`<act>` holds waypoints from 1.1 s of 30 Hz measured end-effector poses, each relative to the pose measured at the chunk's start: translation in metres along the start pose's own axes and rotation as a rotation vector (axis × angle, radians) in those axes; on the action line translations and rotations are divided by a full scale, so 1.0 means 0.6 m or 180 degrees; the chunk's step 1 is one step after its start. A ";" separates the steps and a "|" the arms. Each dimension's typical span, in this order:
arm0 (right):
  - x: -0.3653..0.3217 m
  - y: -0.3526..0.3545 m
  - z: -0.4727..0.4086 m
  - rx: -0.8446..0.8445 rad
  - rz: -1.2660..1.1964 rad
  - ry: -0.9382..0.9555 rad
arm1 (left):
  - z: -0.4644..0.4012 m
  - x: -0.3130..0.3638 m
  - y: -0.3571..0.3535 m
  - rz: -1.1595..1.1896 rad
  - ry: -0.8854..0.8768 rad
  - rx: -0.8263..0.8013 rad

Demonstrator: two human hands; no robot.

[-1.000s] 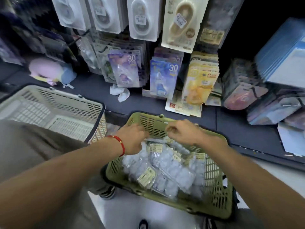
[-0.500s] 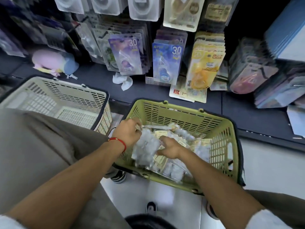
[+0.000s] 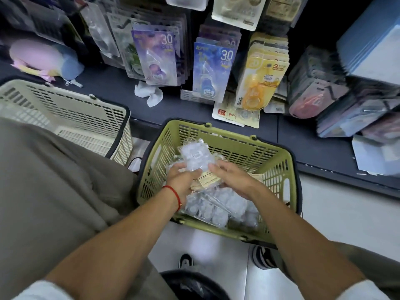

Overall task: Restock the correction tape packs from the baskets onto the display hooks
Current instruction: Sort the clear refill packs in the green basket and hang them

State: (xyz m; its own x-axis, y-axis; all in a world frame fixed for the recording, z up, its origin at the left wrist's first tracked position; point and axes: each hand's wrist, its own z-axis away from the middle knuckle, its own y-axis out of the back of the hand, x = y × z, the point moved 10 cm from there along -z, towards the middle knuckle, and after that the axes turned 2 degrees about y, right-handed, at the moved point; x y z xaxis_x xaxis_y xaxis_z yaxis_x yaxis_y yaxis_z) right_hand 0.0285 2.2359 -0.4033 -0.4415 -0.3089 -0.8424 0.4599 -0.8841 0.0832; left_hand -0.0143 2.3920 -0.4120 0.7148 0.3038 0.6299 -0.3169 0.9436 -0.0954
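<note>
**Lifting one pack clear of the pile**

Looking down through the head view, the only one I have, I see both my hands inside the green basket (image 3: 279, 167), which sits on the floor just in front of the dark shelf (image 3: 303, 135). My left hand (image 3: 184, 180) and my right hand (image 3: 233, 180) meet over a clear correction tape pack (image 3: 193, 155) that stands up out of the heap. Its long axis runs away from me, toward the shelf, with the far end raised and the near end between my fingertips. My left fingers look curled under its near left corner; my right fingers lie fairly straight against its near right edge and over the tan header cards (image 3: 207, 180) below. Whether the right truly grips or only steadies it, I cannot tell.

The pack lies straight ahead of both hands, touching them, so neither is nearer; the left seems to carry it. More packs (image 3: 216, 208) fill the basket beneath my wrists. The hanging packs on the display hooks (image 3: 211, 68) are up and forward, well apart from my hands. I judge the next move is a lift forward. The beige basket (image 3: 65, 118) stands to my left.
</note>
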 end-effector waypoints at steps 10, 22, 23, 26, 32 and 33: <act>0.148 0.050 0.045 -0.0191 0.2980 -0.0240 | -0.017 0.059 0.064 0.0383 -0.0523 0.0465; 0.021 0.112 0.056 0.0281 -0.1135 0.0096 | -0.022 0.006 0.001 0.0202 0.0022 -0.0291; 0.008 0.091 0.050 0.0196 -0.1028 0.0143 | -0.018 0.004 -0.009 0.0300 0.0085 -0.0417; -0.019 0.040 0.028 0.0249 0.0012 0.0349 | -0.015 0.008 -0.028 0.0384 -0.0011 -0.0761; 0.004 0.044 0.026 0.0743 0.2041 0.0581 | -0.022 0.036 0.034 0.0328 -0.0460 -0.0076; 0.036 0.037 0.030 0.0503 0.2703 0.0374 | -0.022 0.042 0.043 0.0362 -0.0500 0.0011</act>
State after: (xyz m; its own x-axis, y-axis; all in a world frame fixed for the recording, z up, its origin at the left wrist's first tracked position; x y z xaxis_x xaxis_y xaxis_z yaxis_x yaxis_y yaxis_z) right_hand 0.0155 2.2032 -0.4101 0.0887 -0.8552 -0.5106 0.4812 -0.4121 0.7737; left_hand 0.0038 2.4256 -0.4091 0.5682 0.3840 0.7278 -0.3926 0.9038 -0.1703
